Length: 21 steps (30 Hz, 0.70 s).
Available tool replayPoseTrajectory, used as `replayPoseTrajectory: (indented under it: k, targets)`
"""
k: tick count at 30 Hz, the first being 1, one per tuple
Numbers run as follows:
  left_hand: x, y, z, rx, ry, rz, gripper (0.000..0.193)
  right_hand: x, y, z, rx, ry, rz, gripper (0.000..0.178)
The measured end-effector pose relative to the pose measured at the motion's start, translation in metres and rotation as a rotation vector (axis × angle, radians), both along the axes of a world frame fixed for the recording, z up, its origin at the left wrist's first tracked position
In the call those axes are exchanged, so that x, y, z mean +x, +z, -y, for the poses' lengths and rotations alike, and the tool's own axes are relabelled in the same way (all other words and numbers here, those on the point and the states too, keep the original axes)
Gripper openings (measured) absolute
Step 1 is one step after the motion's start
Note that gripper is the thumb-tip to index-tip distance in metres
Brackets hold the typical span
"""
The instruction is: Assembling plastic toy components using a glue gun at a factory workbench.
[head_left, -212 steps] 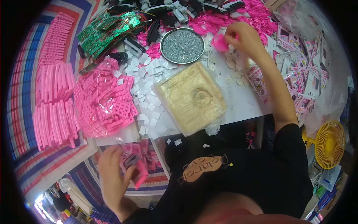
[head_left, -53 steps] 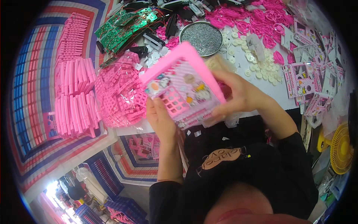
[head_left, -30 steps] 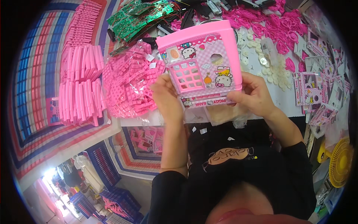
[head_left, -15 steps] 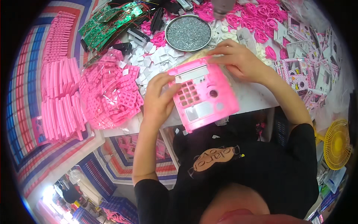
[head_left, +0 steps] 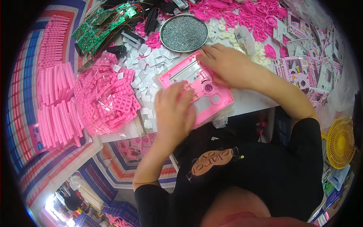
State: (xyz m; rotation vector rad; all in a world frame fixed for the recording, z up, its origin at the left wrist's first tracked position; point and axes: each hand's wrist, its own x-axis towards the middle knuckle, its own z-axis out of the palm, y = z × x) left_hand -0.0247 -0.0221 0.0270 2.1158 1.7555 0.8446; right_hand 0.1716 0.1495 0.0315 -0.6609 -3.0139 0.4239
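Note:
A pink plastic casing panel [head_left: 221, 104] lies tilted at the table's front edge, its inner side with ribs, a round hole and a long slot facing up. My right hand [head_left: 223, 68] grips its far right edge, with the fingers bent over the rim. Over the panel's left part is my left hand [head_left: 172, 108], smeared by motion; whether its fingers hold anything does not show. Just beyond the panel stands a round metal dish [head_left: 184, 33] full of small screws. Clear plastic wrap [head_left: 223, 118] sticks out from under the panel's near right side.
To the left sit a bag of pink keypad pieces [head_left: 107, 96] and rows of stacked pink panels [head_left: 56, 109]. White paper squares [head_left: 145, 68], green circuit boards [head_left: 104, 32], pink rings [head_left: 261, 19] and printed casings [head_left: 298, 72] spread around. A yellow fan [head_left: 340, 142] stands at right.
The panel has been turned over from its outer face and lowered onto the table. My left hand has come over its left part; the right still holds the far edge.

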Motion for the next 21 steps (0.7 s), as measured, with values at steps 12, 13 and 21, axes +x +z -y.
replayPoseTrajectory:
  k: [12, 13, 21]
  targets:
    - [-0.009, -0.024, 0.006, -0.107, -0.358, -0.107, 0.058, 0.08, -0.01, 0.009, -0.301, -0.678, -0.521, 0.028]
    - [-0.004, -0.025, 0.007, -0.11, -0.33, -0.099, 0.056, 0.086, -0.013, 0.007, -0.307, -0.642, -0.425, 0.027]
    - [0.005, -0.007, -0.001, -0.037, -0.267, 0.001, 0.052, 0.07, -0.028, 0.001, -0.019, -0.317, -0.13, 0.021]
